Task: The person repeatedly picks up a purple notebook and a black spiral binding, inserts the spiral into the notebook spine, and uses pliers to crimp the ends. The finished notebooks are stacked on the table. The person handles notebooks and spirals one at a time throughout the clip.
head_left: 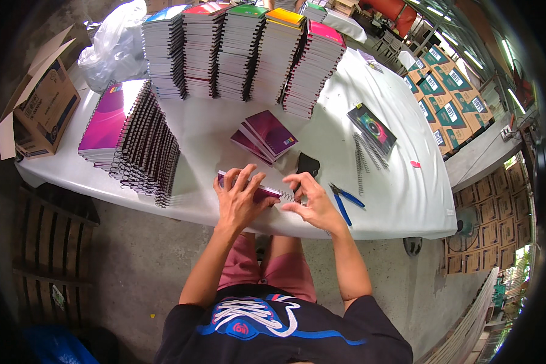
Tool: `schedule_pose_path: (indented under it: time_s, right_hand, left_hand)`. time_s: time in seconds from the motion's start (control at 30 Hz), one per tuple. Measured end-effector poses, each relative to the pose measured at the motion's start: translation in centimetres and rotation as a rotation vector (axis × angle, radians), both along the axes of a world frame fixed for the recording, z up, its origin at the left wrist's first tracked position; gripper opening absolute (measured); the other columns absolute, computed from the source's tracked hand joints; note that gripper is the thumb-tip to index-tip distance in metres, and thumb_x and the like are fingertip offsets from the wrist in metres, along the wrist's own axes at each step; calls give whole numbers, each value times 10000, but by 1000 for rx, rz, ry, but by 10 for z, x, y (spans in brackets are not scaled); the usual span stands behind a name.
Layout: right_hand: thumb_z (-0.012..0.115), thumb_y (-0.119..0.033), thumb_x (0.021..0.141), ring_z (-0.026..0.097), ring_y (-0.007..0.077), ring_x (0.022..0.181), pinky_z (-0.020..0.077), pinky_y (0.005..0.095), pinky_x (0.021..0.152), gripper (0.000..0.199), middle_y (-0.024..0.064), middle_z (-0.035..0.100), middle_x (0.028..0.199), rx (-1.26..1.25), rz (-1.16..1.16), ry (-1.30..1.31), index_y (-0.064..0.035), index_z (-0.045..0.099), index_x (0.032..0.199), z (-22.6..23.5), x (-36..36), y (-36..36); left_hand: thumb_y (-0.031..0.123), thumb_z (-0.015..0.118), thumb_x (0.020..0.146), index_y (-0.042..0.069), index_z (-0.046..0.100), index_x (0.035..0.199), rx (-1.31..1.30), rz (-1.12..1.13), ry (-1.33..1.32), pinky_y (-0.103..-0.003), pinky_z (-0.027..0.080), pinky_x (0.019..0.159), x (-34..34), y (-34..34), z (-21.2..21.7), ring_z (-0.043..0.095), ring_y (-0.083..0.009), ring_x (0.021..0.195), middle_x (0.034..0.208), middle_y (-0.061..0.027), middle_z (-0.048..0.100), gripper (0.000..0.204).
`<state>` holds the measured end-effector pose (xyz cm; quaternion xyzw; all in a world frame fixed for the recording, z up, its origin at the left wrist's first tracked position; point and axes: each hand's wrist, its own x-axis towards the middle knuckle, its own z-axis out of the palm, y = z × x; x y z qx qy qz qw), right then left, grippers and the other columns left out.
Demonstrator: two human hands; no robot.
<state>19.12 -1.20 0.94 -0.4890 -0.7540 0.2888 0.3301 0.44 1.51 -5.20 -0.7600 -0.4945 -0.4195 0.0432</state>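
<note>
Near the table's front edge, my left hand (pixel 238 197) grips a purple notebook (pixel 265 193), its fingers spread over the top and the thumb at its near side. A spiral binding coil (pixel 287 197) sticks out from the notebook's right end. My right hand (pixel 312 203) curls its fingers and thumb around that coil; the fingertips partly hide it. Just beyond my hands lie a few purple notebooks (pixel 267 136), overlapping. A small black piece (pixel 308 164) rests behind my right hand. To its right lie blue-handled pliers (pixel 346 200), their jaws toward my hand.
A tall stack of purple spiral notebooks (pixel 130 136) stands at the left. Several coloured notebook stacks (pixel 239 54) line the back. Loose coils (pixel 362 162) lie beside a dark booklet (pixel 372 129) at the right. An open carton (pixel 47 109) and a plastic bag (pixel 112 51) sit far left.
</note>
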Motion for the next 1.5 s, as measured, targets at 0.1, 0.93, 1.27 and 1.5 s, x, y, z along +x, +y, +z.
schedule_pose_path:
  time_s: [0.1,0.93,1.27,1.5]
  right_hand:
    - [588,-60,851,613,177,738,494,297,687,282,141,643,918,-105,63,3,-54,594,1133,0,5,0]
    - [614,118,619,616,157,819,483,273,743,298,67,640,864,-191,291,457,-36,728,847,-20,19,49]
    - [597,111,612,621,162,787,486,264,706,320,82,649,851,-133,364,226,-40,732,860,0,6,50]
    - [618,49,665,634,185,776,494,272,687,232,98,652,853,-102,196,210,-6,721,865,-8,0,46]
  left_hand:
    - [577,735,567,184,621,954,-55,-50,8,-497,309,899,-3,4,-4,447,-237,1058,1029,12,549,563]
    - [518,805,493,60,527,692,-46,-211,-196,-491,342,992,-13,7,4,293,-360,1238,1255,-108,409,572]
    - [530,810,468,74,544,705,-92,-252,-160,-475,346,996,-17,14,5,326,-358,1241,1252,-107,408,579]
    - [492,864,405,80,533,757,-139,-213,-226,-463,393,943,-17,16,7,381,-341,1136,1263,-120,347,635]
